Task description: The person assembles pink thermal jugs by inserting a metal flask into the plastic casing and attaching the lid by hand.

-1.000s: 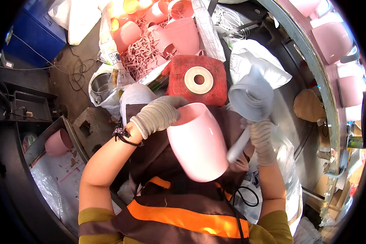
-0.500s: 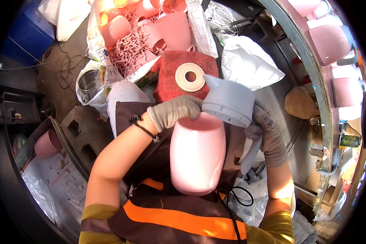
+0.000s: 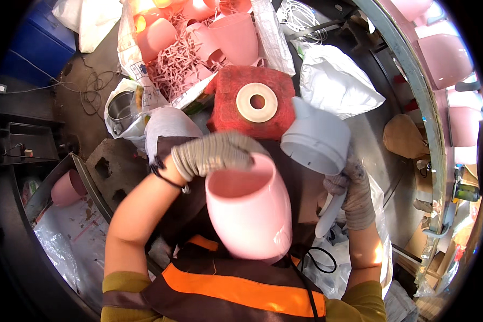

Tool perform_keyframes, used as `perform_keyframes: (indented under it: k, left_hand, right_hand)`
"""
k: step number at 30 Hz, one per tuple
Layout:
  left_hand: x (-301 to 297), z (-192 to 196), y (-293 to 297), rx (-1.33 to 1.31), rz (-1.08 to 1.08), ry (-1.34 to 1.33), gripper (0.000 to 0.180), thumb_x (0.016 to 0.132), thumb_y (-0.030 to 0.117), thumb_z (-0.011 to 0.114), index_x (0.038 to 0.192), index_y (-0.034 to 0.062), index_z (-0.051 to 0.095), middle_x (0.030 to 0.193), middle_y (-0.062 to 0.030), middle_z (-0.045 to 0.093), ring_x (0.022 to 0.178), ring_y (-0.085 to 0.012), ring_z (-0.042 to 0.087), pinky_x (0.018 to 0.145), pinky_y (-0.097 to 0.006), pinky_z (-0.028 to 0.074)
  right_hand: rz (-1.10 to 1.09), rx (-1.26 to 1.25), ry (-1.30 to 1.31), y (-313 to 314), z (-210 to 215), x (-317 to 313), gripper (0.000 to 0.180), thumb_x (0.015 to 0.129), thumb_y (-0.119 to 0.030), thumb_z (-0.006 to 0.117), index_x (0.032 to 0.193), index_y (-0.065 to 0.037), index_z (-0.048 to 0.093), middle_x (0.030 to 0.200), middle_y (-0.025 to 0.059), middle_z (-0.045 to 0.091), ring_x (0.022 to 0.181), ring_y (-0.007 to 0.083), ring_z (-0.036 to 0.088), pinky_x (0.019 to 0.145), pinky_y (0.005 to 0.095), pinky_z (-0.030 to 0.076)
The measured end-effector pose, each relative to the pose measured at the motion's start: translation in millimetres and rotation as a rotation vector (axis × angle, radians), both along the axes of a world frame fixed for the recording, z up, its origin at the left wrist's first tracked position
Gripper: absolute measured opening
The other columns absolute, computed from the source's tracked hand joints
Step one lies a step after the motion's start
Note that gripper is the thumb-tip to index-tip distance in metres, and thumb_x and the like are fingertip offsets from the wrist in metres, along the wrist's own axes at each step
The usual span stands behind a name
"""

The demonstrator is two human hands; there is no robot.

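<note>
Cluttered floor; your left fingers grip the pink vessel, right fingers the grey top, now farther apart, so unjoined.

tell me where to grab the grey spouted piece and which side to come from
The handle looks best, approached from the person's right, where the right hand already holds it. It is a slim bar reaching down from the wide round body of the grey spouted piece, away from the spout, while the pink vessel sits to the left.
</note>
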State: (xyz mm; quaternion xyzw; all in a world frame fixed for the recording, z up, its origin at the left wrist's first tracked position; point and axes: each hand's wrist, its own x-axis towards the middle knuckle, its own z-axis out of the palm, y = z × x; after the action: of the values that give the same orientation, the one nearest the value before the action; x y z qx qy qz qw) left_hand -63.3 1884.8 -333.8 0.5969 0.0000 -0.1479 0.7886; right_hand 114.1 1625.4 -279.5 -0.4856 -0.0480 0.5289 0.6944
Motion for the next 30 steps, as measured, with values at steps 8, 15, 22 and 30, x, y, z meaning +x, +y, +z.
perform_keyframes:
  k: [8,15,22,30]
  left_hand:
    - [20,-36,-48,-0.528,0.052,0.317,0.041,0.094,0.015,0.061,0.131,0.0001,0.054,0.122,-0.0075,0.061,0.111,-0.0146,0.057,0.097,-0.030,0.046]
    - [-4,-77,-83,-1.502,0.243,0.303,0.036,0.104,0.022,0.043,0.136,0.0072,0.048,0.130,-0.0093,0.057,0.118,-0.0197,0.055,0.105,-0.034,0.044]
    - [10,-97,-89,-1.634,-0.056,0.048,0.039,0.105,0.021,0.035,0.140,0.0052,0.042,0.141,-0.0107,0.049,0.127,-0.0214,0.048,0.110,-0.035,0.037]
    - [6,-110,-90,-1.633,-0.073,0.094,0.040,0.106,0.025,0.034,0.140,0.0077,0.042,0.141,-0.0098,0.049,0.127,-0.0203,0.048,0.109,-0.034,0.039]
  right_hand:
    - [0.046,-0.053,0.013,1,-2,-7,0.051,0.087,-0.027,0.072,0.130,-0.008,0.053,0.070,-0.0064,0.049,0.044,0.0018,0.028,0.038,0.0170,0.024]
    - [0.077,-0.101,-0.092,22,12,-12,0.054,0.088,-0.032,0.071,0.130,-0.003,0.053,0.074,-0.0062,0.053,0.045,0.0002,0.029,0.041,0.0157,0.021]
    - [0.383,-0.190,-0.188,42,7,-1,0.049,0.092,-0.023,0.066,0.133,0.000,0.053,0.089,-0.0032,0.060,0.057,-0.0008,0.038,0.047,0.0155,0.029]
    - [0.422,-0.142,-0.214,46,-11,6,0.046,0.093,-0.020,0.064,0.133,0.001,0.053,0.094,-0.0021,0.062,0.060,-0.0017,0.041,0.048,0.0126,0.031]
